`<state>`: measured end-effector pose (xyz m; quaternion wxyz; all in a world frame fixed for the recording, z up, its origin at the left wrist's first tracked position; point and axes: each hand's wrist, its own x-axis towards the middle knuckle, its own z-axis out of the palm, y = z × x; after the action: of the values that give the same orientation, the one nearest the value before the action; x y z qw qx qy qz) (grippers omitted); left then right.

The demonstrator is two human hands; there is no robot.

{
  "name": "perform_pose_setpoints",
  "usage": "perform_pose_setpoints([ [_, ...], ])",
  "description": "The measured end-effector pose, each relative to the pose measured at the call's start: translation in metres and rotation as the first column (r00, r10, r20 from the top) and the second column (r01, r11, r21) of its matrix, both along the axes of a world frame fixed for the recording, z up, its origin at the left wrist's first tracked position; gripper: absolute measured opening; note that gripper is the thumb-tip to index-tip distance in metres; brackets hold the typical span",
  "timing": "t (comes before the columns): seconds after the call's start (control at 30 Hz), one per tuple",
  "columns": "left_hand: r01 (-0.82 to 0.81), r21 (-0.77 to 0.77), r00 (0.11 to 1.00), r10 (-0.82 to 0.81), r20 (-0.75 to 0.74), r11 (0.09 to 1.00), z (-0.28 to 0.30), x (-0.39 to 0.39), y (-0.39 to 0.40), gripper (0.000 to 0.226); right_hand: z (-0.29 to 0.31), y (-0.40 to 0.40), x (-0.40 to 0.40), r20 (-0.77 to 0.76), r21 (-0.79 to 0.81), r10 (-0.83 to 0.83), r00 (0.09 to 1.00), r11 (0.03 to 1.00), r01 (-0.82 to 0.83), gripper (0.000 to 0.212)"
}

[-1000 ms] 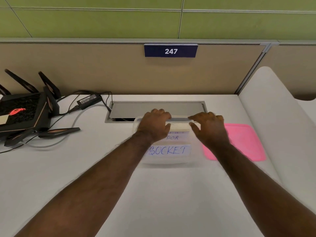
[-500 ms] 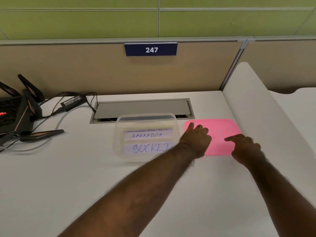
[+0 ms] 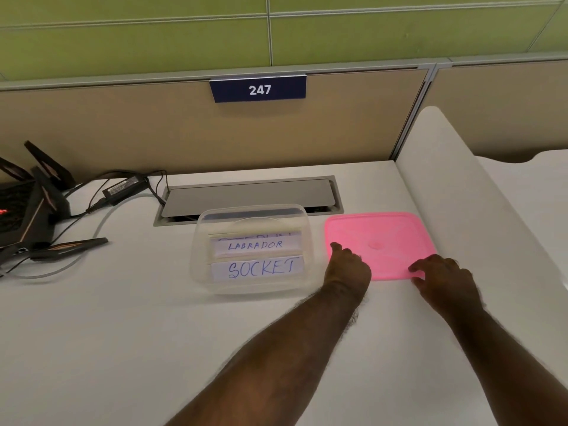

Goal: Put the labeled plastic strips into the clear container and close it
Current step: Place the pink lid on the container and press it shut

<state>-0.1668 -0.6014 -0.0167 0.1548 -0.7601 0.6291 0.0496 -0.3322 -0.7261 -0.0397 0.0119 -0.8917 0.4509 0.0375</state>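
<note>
The clear container [image 3: 196, 244] stands open on the white desk. Inside it lie several labeled strips; the top ones read SOCKET [image 3: 259, 268] and LABRADOR [image 3: 255, 245], and another is partly hidden behind them. The pink lid [image 3: 381, 235] lies flat on the desk just right of the container. My left hand [image 3: 349, 269] has its fingers curled on the lid's near-left corner. My right hand [image 3: 442, 279] pinches the lid's near-right corner, thumb at the edge.
A grey cable hatch [image 3: 249, 195] is set into the desk behind the container. A black router [image 3: 27, 210] with antennas, a power adapter [image 3: 124, 187] and cables sit at the left. A white divider [image 3: 461, 204] rises close to the lid's right side.
Both hands left the container's far rim and moved right to the pink lid. They now sit on its near corners. The view shifted right.
</note>
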Motion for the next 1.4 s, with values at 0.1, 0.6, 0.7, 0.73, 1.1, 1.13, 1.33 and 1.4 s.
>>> perform_pose_setpoints([
  [0.1, -0.025, -0.031, 0.999, 0.024, -0.024, 0.999, -0.003, 0.002, 0.001, 0.023, 0.000, 0.000, 0.001, -0.002, -0.050, 0.014, 1.000, 0.999, -0.015, 0.011],
  [0.6, -0.117, -0.534, 0.974, -0.008, -0.227, 0.837, 0.080, 0.046, -0.005, 0.026, 0.072, -0.016, 0.009, 0.566, -0.042, 0.022, 0.824, 0.999, 0.002, 0.013],
  [0.7, -0.200, -0.586, 0.918, -0.059, -0.392, 0.785, 0.112, 0.074, 0.000, 0.018, 0.100, -0.014, 0.024, 0.672, -0.053, 0.026, 0.740, 0.999, 0.013, 0.019],
  [0.73, -0.234, -0.587, 0.891, -0.071, -0.449, 0.775, 0.123, 0.084, 0.003, 0.016, 0.108, -0.013, 0.029, 0.715, -0.036, 0.009, 0.699, 0.999, 0.024, 0.022],
  [1.1, -0.640, -0.490, 0.612, 0.007, -0.791, 0.592, 0.168, 0.195, 0.076, 0.017, 0.135, 0.014, 0.121, 0.868, 0.385, -0.306, 0.391, 0.912, -0.141, 0.025],
  [1.13, -0.696, -0.456, 0.559, 0.019, -0.829, 0.555, 0.165, 0.203, 0.083, 0.017, 0.132, 0.020, 0.133, 0.857, 0.431, -0.343, 0.385, 0.886, -0.170, 0.024],
  [1.33, -0.944, 0.021, 0.034, 0.161, -0.986, 0.330, 0.114, 0.239, 0.134, 0.013, 0.096, 0.066, 0.190, 0.669, 0.696, -0.544, 0.507, 0.698, -0.169, 0.019],
  [1.4, -0.951, 0.183, -0.124, 0.236, -0.964, 0.249, 0.095, 0.247, 0.151, 0.016, 0.082, 0.078, 0.203, 0.617, 0.712, -0.541, 0.571, 0.693, -0.113, 0.019],
])
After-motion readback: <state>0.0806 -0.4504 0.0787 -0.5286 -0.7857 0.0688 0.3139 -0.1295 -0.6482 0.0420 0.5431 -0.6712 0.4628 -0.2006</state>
